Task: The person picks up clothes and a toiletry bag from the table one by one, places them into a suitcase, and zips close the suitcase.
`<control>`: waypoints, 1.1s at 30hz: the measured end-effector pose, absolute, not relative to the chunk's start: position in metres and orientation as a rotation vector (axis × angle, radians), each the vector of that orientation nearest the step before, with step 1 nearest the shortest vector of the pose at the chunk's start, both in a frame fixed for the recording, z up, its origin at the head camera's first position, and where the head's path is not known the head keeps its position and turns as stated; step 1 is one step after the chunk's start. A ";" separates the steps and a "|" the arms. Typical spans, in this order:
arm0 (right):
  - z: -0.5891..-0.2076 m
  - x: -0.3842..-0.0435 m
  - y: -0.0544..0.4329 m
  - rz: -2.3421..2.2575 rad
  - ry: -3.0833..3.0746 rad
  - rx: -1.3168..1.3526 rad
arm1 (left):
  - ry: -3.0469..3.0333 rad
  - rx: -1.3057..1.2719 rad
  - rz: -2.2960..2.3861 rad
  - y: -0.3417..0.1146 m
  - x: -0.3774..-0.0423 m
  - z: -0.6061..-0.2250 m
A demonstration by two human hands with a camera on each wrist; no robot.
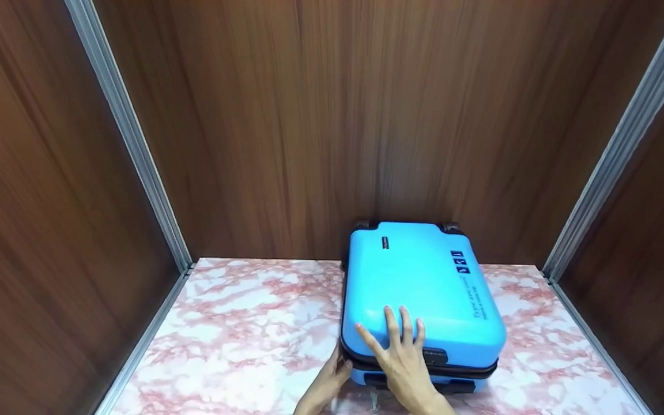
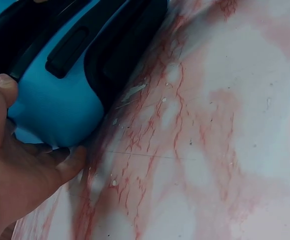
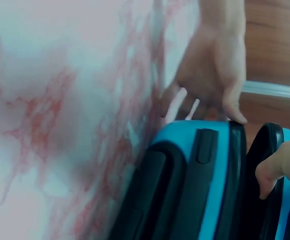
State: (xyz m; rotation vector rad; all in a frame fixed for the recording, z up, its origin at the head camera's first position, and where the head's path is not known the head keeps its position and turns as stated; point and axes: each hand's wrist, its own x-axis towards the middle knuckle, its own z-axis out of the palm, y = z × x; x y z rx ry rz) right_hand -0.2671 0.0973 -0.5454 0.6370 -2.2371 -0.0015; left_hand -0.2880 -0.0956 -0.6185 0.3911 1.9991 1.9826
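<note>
A blue hard-shell suitcase with black trim lies flat on the marbled tabletop. My right hand holds the near edge of its lid, fingers spread over the top. In the right wrist view, the right thumb reaches under the lid's black rim, where a dark gap parts it from the lower shell. My left hand grips the near left corner of the lower shell, thumb by the rim and fingers around the outside. The suitcase's contents are hidden.
Pink-and-white marbled tabletop extends left of the suitcase. A brown wood-grain panel stands close behind it. Side panels with metal corner posts enclose the left and right.
</note>
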 end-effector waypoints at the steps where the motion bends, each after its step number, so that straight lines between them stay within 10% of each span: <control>1: -0.547 -0.267 0.097 -0.011 -2.237 0.638 | 2.026 0.386 1.966 -0.095 -0.288 -0.619; 19: -0.552 -0.260 0.101 -0.123 -2.325 0.668 | 2.453 0.525 1.852 -0.093 -0.287 -0.616; 33: -0.533 -0.257 0.189 0.689 -1.944 0.458 | 2.494 0.451 1.803 -0.091 -0.287 -0.610</control>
